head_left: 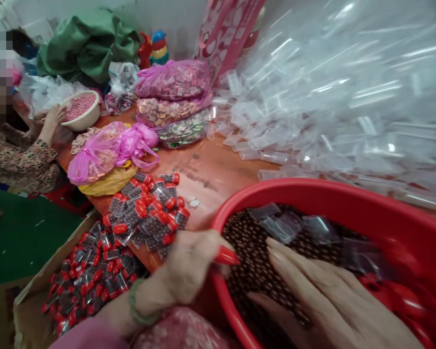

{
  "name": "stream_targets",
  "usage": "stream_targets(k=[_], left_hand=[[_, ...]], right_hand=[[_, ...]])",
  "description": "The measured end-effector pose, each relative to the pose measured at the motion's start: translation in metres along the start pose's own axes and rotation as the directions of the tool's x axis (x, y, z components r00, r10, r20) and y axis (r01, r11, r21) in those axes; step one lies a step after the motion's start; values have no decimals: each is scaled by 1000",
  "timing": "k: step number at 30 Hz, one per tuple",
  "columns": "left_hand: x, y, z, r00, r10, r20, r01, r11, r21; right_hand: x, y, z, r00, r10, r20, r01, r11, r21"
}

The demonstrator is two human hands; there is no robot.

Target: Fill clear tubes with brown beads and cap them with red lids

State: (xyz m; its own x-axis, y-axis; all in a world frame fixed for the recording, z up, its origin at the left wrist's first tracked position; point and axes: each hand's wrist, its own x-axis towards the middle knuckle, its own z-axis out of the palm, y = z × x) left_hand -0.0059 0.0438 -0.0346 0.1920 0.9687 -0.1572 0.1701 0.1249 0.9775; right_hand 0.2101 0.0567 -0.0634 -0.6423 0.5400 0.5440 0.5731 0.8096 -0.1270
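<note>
Pinching a red cap [225, 255] between thumb and curled fingers, the left hand [189, 261] was at the rim of a red basin [312, 186] holding dark brown beads [243, 242], clear plastic cases [323, 229] and blurred red caps [407, 298]. The right hand [334, 295] reached over those beads, fingers extended and close together, thumb apart. Red-capped bottles [90, 276] of dark beads filled a cardboard box [31, 298], and a co-worker's hand [55, 116] touched a cream bowl [85, 122] of pink beads [79, 105].
</note>
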Motion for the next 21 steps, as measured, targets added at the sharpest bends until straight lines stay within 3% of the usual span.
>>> stream_targets(k=[2,4,5,7,9,11,13,17,19,21], left_hand=[[-12,0,-37,968,62,-242,11,957,290],[-21,-9,-75,881,132,-454,162,817,553],[-24,-15,-93,851,170,-497,229,732,642],[-24,-26,-118,838,323,-440,208,557,804],[-20,-31,-124,783,476,-400,197,420,886],[-13,-28,-111,728,552,-406,162,437,885],[-2,-19,-83,739,565,-368,15,532,847],[29,-5,-13,825,562,-53,-355,589,727],[43,-6,14,821,564,89,-482,600,638],[51,-10,31,823,537,187,-517,572,637]], right_hand=[[-4,9,-10,996,91,17,-89,994,-55],[-12,23,-20,982,190,21,-186,975,-122],[-17,31,-25,972,235,22,-230,962,-149],[-28,46,-32,947,321,26,-311,932,-187],[-35,59,-34,915,398,67,-378,903,-207],[-36,68,-30,877,460,141,-427,879,-209],[-28,73,-23,829,502,247,-458,862,-217],[4,74,-6,684,537,493,-478,841,-254],[16,72,2,648,545,531,-483,834,-267],[22,70,10,626,570,532,-501,817,-286]])
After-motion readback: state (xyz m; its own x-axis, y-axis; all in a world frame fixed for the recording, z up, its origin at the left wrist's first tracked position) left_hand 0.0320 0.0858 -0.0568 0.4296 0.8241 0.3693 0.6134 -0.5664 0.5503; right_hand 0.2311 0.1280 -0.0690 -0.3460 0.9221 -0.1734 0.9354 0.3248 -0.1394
